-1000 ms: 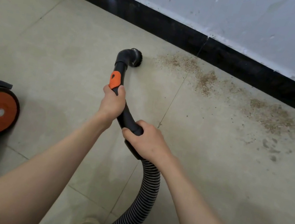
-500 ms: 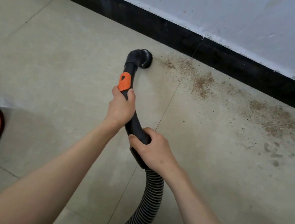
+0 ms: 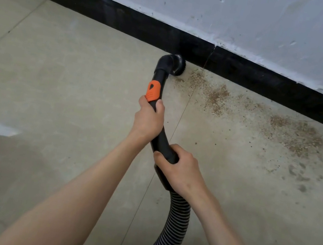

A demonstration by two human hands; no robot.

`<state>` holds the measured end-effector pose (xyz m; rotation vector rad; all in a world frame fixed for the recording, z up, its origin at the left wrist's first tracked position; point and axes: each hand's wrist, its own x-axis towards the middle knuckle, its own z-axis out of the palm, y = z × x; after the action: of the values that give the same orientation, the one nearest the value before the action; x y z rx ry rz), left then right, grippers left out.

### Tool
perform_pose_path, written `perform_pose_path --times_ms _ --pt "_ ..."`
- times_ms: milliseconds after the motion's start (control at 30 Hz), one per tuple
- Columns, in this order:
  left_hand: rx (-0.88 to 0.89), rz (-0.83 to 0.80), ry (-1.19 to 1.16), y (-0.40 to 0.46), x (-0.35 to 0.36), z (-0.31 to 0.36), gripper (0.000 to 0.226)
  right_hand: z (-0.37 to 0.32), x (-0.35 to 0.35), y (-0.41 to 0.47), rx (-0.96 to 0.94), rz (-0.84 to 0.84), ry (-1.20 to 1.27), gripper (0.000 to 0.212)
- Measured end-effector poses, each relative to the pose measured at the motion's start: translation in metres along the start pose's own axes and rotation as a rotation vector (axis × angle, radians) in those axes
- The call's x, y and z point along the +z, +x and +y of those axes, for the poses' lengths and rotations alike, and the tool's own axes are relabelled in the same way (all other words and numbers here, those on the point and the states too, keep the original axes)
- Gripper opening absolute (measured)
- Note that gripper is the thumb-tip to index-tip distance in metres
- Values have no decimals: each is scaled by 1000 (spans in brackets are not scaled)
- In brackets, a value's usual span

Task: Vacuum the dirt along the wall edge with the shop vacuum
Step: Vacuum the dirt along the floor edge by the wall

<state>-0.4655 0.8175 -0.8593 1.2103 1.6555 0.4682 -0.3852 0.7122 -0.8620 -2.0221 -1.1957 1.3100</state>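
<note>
Left hand (image 3: 148,120) grips the wand (image 3: 159,78) below its orange slider (image 3: 152,90). Right hand (image 3: 180,172), nearer the body, clasps the handle end (image 3: 168,156). Brush head (image 3: 177,64) beyond them touches the skirting (image 3: 130,22), beside dirt (image 3: 214,97).

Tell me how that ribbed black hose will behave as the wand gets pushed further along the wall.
The ribbed hose already curves in a loose bend below the right hand, so it is probably flexible and will trail rather than resist. The wand looks rigid, held straight by the left hand. The hose's ribs may drag slightly on the floor.
</note>
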Motion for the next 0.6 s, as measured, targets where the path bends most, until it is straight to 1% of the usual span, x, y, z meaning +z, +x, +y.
perform_pose_path --times_ms 167,233,367,500,600 --pt "-23 109 3 20 -31 -5 45 -24 15 22 -57 -89 -36 26" --pt "-29 126 2 31 -42 -1 46 -35 19 32 -67 -103 -23 29" --pt "-23 92 25 42 -40 7 45 -37 18 41 -66 -83 -6 28" --pt "3 54 61 34 -15 13 43 -17 6 35 -42 -22 15 19" --pt "28 29 52 23 4 14 43 0 -3 25 -10 13 29 20"
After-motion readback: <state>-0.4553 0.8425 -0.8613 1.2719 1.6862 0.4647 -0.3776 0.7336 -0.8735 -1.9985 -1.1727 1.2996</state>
